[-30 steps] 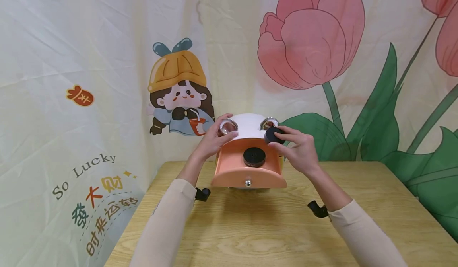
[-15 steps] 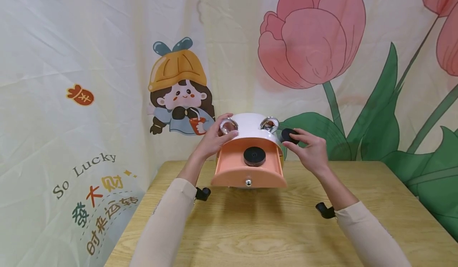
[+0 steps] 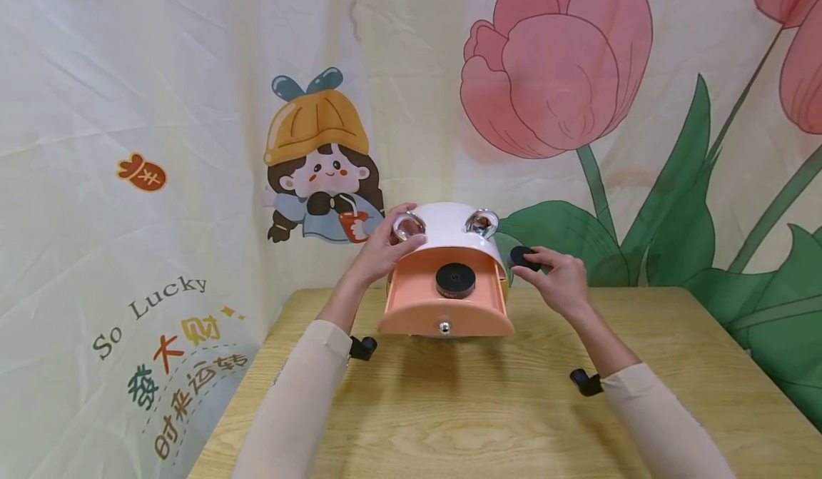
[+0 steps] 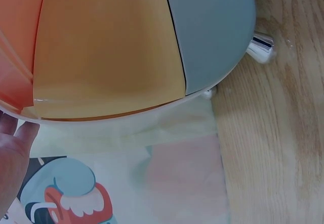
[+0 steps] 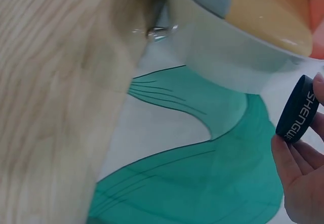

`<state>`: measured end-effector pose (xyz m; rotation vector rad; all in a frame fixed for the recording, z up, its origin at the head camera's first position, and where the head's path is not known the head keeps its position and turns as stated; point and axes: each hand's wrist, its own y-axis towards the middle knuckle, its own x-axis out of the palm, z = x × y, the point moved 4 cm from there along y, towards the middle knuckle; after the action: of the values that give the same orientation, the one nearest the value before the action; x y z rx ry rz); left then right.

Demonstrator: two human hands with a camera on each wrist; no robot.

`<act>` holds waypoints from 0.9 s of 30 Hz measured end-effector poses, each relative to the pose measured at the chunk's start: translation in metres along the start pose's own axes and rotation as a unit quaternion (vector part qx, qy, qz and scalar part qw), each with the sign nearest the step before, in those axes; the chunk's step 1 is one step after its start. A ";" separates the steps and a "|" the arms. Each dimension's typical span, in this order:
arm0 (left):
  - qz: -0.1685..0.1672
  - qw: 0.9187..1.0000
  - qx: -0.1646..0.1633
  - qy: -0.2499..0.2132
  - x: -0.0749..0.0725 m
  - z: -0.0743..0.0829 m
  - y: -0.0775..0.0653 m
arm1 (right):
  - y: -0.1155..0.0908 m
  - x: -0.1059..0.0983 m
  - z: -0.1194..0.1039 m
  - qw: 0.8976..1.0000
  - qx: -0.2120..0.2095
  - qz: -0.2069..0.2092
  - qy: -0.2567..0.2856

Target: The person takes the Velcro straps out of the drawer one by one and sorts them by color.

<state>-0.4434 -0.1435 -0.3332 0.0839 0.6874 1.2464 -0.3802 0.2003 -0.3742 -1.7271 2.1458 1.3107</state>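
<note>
The right hand (image 3: pixel 560 279) pinches a black disc (image 3: pixel 521 258) between thumb and fingertips, just beside the right side of the box (image 3: pixel 449 225). A second ago that disc was at the box's front right edge; it has since moved out to the right and slightly lower. The drawer (image 3: pixel 411 318) is open toward the wearer, as it was, with a second disc (image 3: pixel 455 281) lying flat inside, unmoved. The left hand (image 3: pixel 380 252) grips the box's left edge around a silver ring (image 3: pixel 411 215), unchanged, apparently steadying it. So one disc now seems clear of the drawer while the other remains in it. The box stands on a wooden bench (image 3: pixel 398 407); behind hangs a printed curtain (image 3: pixel 205 108).
</note>
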 end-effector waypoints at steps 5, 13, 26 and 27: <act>0.001 1.000 0.000 0.005 0.000 0.000 0.000 | -0.003 0.008 0.013 1.000 0.017 -0.024 -0.010; 0.004 1.000 0.006 0.001 0.000 0.000 0.000 | -0.007 0.015 0.028 0.998 0.032 -0.043 -0.022; 0.002 1.000 0.008 0.001 0.000 0.001 0.000 | -0.018 0.034 0.059 0.993 0.046 -0.090 -0.053; 0.002 1.000 0.010 0.002 0.000 0.001 0.000 | -0.018 0.035 0.062 0.993 0.050 -0.095 -0.053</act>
<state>-0.4426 -0.1431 -0.3330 0.0992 0.7039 1.2438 -0.4033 0.2142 -0.4422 -1.7302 1.9035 1.1970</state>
